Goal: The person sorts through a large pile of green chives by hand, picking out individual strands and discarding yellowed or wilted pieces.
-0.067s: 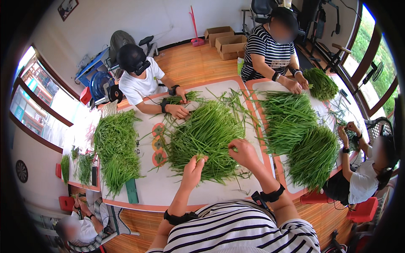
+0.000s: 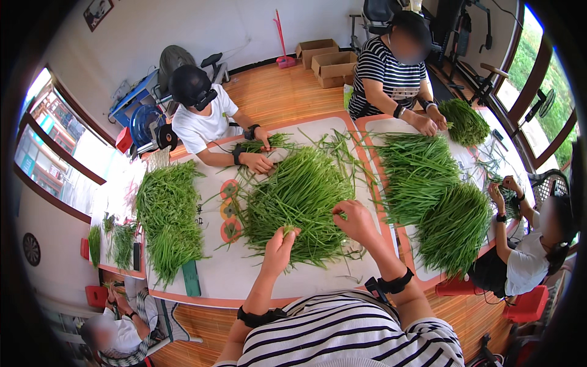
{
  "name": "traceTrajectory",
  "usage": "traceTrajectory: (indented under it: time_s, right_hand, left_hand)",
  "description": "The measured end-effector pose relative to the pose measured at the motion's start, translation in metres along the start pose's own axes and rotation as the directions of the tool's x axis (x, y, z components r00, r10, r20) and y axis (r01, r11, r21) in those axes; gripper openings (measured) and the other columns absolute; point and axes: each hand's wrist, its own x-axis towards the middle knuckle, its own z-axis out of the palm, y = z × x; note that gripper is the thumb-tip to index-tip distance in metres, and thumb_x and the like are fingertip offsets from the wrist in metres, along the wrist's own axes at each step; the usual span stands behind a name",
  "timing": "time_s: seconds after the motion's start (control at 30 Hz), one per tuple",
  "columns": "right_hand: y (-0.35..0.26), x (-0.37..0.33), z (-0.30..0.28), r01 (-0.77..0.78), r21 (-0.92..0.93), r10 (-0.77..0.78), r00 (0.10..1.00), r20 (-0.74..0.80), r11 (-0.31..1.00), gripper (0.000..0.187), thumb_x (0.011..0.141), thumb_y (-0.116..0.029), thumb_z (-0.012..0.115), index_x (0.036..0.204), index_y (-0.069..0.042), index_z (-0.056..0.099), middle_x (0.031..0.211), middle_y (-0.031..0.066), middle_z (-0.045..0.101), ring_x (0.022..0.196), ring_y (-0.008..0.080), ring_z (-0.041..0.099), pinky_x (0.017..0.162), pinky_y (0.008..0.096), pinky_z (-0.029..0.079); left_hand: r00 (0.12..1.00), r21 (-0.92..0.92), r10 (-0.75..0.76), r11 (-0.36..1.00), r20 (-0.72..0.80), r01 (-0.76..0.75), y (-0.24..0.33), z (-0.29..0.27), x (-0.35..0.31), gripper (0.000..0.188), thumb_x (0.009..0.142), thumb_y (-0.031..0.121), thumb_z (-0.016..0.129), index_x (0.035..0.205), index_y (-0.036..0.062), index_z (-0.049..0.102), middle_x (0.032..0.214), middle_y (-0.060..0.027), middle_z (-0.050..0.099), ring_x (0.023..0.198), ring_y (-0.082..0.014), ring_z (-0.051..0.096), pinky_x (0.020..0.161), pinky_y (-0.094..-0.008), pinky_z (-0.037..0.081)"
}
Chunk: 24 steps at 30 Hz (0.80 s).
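A large heap of garlic chives (image 2: 299, 189) lies on the white table in front of me, its long green leaves mostly running lengthwise. My left hand (image 2: 279, 248) is closed at the heap's near left edge, with pale green ends of a few chives showing between thumb and fingers. To the right, my right hand (image 2: 356, 221) hovers over the heap's near right side, thumb and fingertips pinched together. Whatever those fingertips hold is too small to make out. Loose leaves lie scattered around the heap.
A second chive pile (image 2: 168, 220) is on the left, with a green box (image 2: 191, 279) by it. More chives (image 2: 455, 226) cover the right-hand table (image 2: 408, 260). Across from me a co-worker's hands (image 2: 258, 160) handle chives; other people sit around both tables.
My right hand has shifted very slightly. Otherwise the hands and the chives look the same.
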Motion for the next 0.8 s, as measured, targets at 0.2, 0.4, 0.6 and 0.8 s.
traceTrajectory:
  time_s: [0.2,0.4,0.6,0.8]
  right_hand:
    - [-0.008,0.008,-0.028,-0.085,0.242,0.074,0.996,0.054,0.966,0.017,0.071,-0.012,0.064,0.086,-0.004,0.063,0.081,0.0110,0.062,0.077,0.0256,0.060,0.068,0.0337,0.047]
    - [-0.028,-0.001,-0.002,0.002,0.382,-0.093,0.971,0.220,0.924,0.017,0.073,-0.011,0.062,0.088,-0.002,0.062,0.078,0.0111,0.064,0.071,0.0216,0.063,0.066,0.0304,0.049]
    - [-0.026,-0.001,0.011,-0.059,0.419,-0.041,0.973,0.225,0.906,0.019,0.076,-0.014,0.062,0.092,-0.003,0.064,0.077,0.0108,0.064,0.068,0.0195,0.062,0.065,0.0295,0.049]
    - [-0.016,0.000,0.010,-0.125,0.446,0.059,0.986,0.158,0.886,0.018,0.078,-0.014,0.063,0.091,-0.003,0.066,0.071,0.0079,0.064,0.064,0.0134,0.058,0.061,0.0272,0.047]
  left_hand:
    - [0.996,0.014,0.078,0.997,-0.038,-0.078,0.009,-0.004,-0.002,0.022,0.094,0.019,0.044,0.102,0.0007,0.053,0.103,-0.0074,0.059,0.094,-0.0132,0.052,0.084,-0.0265,0.041]
    - [0.795,0.711,0.554,0.455,0.245,-0.536,0.034,0.008,0.002,0.018,0.089,0.012,0.049,0.100,-0.0020,0.053,0.124,-0.0108,0.045,0.099,-0.0232,0.054,0.086,-0.0270,0.040]
    - [0.982,0.311,0.106,0.939,0.156,-0.150,0.026,0.014,0.002,0.020,0.089,0.018,0.050,0.096,-0.0008,0.052,0.087,-0.0069,0.053,0.077,-0.0187,0.049,0.072,-0.0279,0.040]
    - [0.998,0.099,0.027,0.995,0.054,-0.033,0.007,0.002,0.003,0.023,0.092,0.023,0.046,0.096,0.0013,0.054,0.088,-0.0031,0.056,0.079,-0.0111,0.048,0.075,-0.0257,0.039]
